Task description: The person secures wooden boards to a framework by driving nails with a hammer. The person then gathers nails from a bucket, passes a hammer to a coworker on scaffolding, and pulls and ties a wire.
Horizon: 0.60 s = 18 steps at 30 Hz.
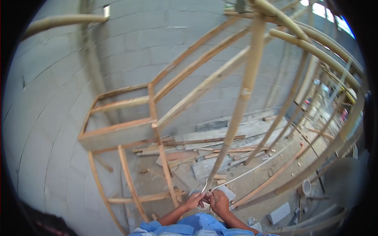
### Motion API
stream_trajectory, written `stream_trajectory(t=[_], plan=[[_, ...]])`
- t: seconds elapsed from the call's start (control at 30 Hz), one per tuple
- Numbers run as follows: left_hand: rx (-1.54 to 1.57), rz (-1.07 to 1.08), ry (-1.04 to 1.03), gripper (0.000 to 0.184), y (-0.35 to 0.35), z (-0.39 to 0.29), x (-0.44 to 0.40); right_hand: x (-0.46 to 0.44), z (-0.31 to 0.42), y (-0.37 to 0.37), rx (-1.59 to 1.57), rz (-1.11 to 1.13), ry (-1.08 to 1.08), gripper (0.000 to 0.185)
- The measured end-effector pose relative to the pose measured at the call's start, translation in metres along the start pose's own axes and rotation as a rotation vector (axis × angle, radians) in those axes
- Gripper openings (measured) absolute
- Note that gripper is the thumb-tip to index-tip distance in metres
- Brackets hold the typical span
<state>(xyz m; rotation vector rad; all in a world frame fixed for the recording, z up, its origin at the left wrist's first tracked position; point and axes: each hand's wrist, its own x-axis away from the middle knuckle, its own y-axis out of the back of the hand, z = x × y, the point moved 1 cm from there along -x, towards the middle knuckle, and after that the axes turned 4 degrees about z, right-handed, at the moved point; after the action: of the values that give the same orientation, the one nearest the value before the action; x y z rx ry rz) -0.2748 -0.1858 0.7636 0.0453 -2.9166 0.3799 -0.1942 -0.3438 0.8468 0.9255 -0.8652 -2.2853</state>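
Observation:
Close together in front of my blue shirt (197, 227), both hands are closed on a thin white cord (252, 170). My left hand (195, 201) pinches it where a short bent piece sticks up above the fingers. In my right hand (219, 202) the fingers are curled round the cord, and from there it stretches away to the upper right across the floor area. Whether it is electrical cable or plain string is too small to tell. Just beyond my hands stands the lower end of a bamboo pole (240, 106).
A timber frame (151, 102) rises at the left against a grey block wall (130, 47). Boards and planks (212, 135) lie scattered on the floor behind. At the right are more bamboo poles (315, 49), a pale block (278, 213) and a light round container (305, 188).

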Motion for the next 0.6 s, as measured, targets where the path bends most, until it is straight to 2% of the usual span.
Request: stream_trajectory(t=[0.1,0.2,0.3,0.4,0.43,0.53,0.6], plan=[[-0.071,-0.028,-0.022,0.053,0.009,-0.009,0.019,-0.017,-0.009,-0.003,-0.114,0.105,-0.091,0.016],[-0.136,-0.147,-0.054,0.052,0.009,-0.020,0.035,-0.034,-0.016,0.001,0.069,0.330,-0.244,0.027],[-0.328,-0.292,-0.053,0.050,0.012,-0.040,0.056,-0.047,-0.023,-0.002,0.339,0.606,-0.257,0.040],[-0.514,-0.409,-0.015,0.048,0.019,-0.057,0.079,-0.059,0.002,0.004,0.363,0.883,-0.213,0.048],[-0.587,-0.427,-0.032,0.048,0.023,-0.060,0.086,-0.065,0.019,0.005,0.295,0.962,-0.190,0.043],[-0.745,-0.416,-0.026,0.044,0.027,-0.045,0.099,-0.050,0.040,-0.020,-0.147,0.618,0.118,0.053],[-0.815,-0.399,-0.031,0.043,0.025,-0.041,0.104,-0.044,0.044,-0.038,-0.126,0.749,0.329,0.067]])
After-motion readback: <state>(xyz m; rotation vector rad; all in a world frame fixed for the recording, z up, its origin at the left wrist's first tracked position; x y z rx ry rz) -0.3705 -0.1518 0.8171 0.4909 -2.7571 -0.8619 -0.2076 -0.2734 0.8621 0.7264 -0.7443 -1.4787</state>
